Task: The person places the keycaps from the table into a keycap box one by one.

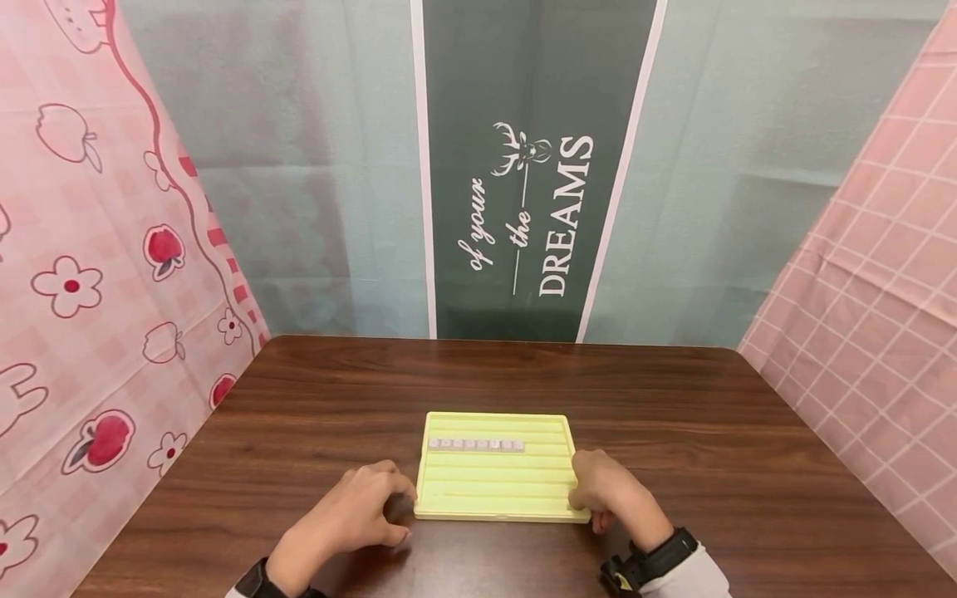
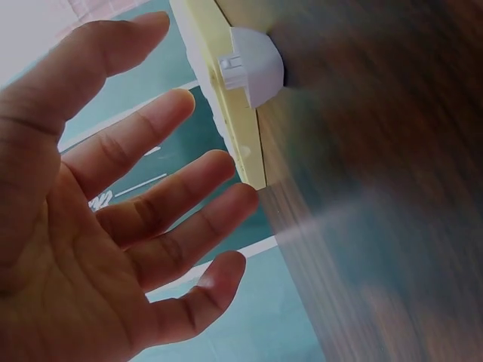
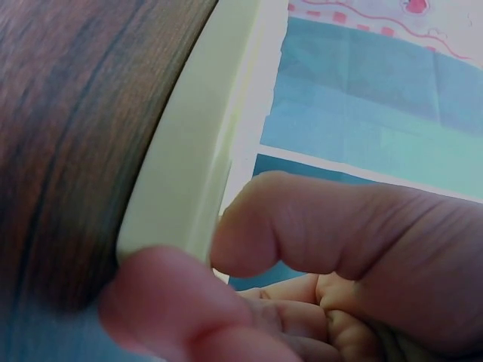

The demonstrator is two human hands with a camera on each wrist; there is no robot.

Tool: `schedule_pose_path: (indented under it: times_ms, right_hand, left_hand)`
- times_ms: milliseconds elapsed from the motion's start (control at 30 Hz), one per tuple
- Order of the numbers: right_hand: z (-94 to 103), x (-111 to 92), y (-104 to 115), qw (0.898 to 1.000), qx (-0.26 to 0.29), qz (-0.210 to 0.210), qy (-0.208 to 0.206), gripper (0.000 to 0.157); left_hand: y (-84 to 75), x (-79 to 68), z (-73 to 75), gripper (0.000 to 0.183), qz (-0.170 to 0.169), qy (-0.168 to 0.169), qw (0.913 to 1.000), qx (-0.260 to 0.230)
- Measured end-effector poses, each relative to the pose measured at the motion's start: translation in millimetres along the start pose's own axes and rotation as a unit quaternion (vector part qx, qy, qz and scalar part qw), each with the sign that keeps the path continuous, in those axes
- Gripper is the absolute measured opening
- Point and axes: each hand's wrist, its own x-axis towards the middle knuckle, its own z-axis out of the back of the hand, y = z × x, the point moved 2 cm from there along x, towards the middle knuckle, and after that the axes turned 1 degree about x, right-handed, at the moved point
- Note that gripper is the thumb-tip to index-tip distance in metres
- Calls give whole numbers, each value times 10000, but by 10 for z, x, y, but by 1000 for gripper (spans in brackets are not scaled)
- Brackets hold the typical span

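A pale yellow ridged tray (image 1: 497,486) lies on the table, with a row of several small whitish keycap-like blocks (image 1: 476,444) along one upper groove. My right hand (image 1: 609,490) pinches the tray's near right corner; the right wrist view shows its thumb (image 3: 249,234) and a finger at the edge. My left hand (image 1: 359,508) is beside the near left corner, its fingers loosely bent. Seen from the left wrist, its palm faces the camera and the fingers are spread. There, a white rounded piece with a small peg (image 2: 256,68) shows against the tray's edge; its kind is unclear.
The dark wood table (image 1: 673,415) extends around the tray on all sides. Behind it hangs a teal and dark green curtain (image 1: 359,208) with printed lettering. Pink patterned cloths stand at the left (image 1: 112,332) and the right (image 1: 875,316).
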Motion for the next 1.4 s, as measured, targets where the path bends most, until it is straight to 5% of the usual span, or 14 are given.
schedule_pose_path:
  times_ms: [500, 1033, 1400]
  right_hand:
    - [3, 13, -13, 10000, -13, -63, 62, 11]
    - [-13, 13, -20, 10000, 60, -65, -45, 11]
    - [-15, 8, -19, 9999, 105, 13, -46, 10]
  left_hand:
    - [60, -47, -70, 33, 167, 503, 9970, -561]
    - [85, -36, -126, 28, -306, 195, 9991, -239]
    - [91, -12, -134, 26, -250, 248, 9990, -289]
